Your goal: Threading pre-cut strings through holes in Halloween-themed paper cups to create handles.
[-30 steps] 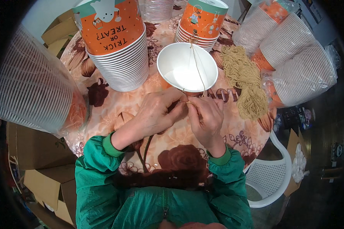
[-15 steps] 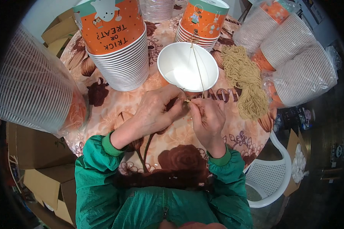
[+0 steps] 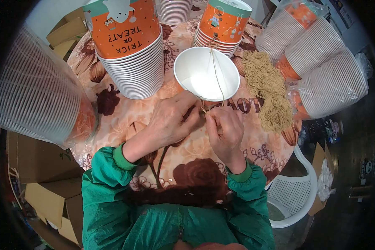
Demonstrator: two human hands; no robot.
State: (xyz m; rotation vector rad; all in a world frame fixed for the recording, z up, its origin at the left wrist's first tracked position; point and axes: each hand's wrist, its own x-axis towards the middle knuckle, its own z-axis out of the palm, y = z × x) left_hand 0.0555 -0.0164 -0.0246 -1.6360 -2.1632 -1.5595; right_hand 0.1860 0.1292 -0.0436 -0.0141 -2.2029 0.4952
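Note:
A white-lined paper bucket (image 3: 191, 75) stands tilted toward me on the table. A thin tan string (image 3: 217, 75) crosses its mouth from the far rim down to the near rim. Just below that near rim, my left hand (image 3: 171, 118) is closed, thumb and index finger pinching the string. My right hand (image 3: 226, 129), also closed, grips the string close beside the left fingertips. Between the two hands the string looks looped or knotted, though fingers partly cover it. To the right lies a loose hank of tan yarn (image 3: 273, 98).
A tall stack of orange paper buckets (image 3: 131, 71) stands upside down at back left, another stack (image 3: 221, 25) behind the bucket. Plastic-wrapped stacks lie at far left (image 3: 37, 91) and right (image 3: 325, 83). Cardboard boxes (image 3: 50, 200) and a white chair (image 3: 291, 196) flank the flowered table.
Both hands stay at the near rim and keep their pinch on the string. The fingertips have shifted slightly, and a short string piece now shows more plainly between them.

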